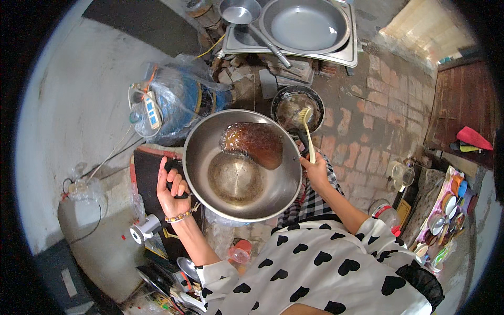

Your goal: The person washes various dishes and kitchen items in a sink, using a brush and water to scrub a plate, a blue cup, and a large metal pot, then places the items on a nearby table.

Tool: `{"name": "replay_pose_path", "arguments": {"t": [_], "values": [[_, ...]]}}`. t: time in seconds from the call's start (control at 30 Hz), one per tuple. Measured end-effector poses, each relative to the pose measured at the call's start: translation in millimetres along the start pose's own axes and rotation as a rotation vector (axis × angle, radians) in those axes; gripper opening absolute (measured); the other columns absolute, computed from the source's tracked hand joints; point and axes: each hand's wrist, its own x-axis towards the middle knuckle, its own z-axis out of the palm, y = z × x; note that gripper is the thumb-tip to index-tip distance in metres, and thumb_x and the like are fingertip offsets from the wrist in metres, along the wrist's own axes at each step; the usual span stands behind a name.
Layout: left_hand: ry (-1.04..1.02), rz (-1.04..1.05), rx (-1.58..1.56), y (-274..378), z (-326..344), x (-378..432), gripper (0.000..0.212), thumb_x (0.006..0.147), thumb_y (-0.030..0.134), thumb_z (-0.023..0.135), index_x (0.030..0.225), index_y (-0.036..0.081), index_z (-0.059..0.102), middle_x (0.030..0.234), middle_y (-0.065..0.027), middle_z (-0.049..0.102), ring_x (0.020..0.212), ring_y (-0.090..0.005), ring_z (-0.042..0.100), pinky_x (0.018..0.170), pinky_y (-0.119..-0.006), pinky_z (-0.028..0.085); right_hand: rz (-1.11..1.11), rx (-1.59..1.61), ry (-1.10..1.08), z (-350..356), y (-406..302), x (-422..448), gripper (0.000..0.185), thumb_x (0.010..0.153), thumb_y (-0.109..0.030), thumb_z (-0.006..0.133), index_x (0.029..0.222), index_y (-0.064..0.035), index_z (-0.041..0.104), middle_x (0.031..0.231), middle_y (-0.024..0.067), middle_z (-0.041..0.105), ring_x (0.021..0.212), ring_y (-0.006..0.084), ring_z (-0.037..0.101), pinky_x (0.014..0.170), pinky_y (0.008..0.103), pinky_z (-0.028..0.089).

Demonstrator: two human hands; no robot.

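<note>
A wide stainless-steel wok (201, 145) is held up in front of me. A glossy brown pool of what looks like liquid (254, 143), bubbly on its left, lies along the wok's far side; the round bottom (236, 179) shows brownish stains. At the wok's left rim, my left hand (173, 187) grips its black side handle. My right hand (315, 171), by the right rim, holds a pale long-handled scrub brush (310, 138) with its bristles up. Whether those fingers also grip the wok is partly hidden. A black handle piece (303, 141) shows beside the brush.
Beyond the wok, a dark pan (280, 98) with murky contents sits low. A metal basin (307, 25) and a long-handled saucepan (240, 13) rest on a steel sheet. To the left stands a plastic-covered blue container (183, 98) with a power strip (151, 110). Utensils (445, 216) crowd the right.
</note>
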Motion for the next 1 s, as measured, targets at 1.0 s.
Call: {"name": "replay_pose_path", "arguments": {"t": [1.0], "values": [[0.275,-0.244,0.462,-231.8,210.9,207.6,0.010,0.085,0.010,0.046,0.094,0.011,0.044,0.063,-0.0026,0.045,0.043,-0.0118,0.035,0.041,-0.026,0.029,0.804,0.326,-0.008,-50.1,105.1,175.6,0.014,0.078,-0.007,0.063,0.081,0.0010,0.051,0.065,0.0041,0.052,0.052,0.0162,0.048,0.043,0.0312,0.039]]}}
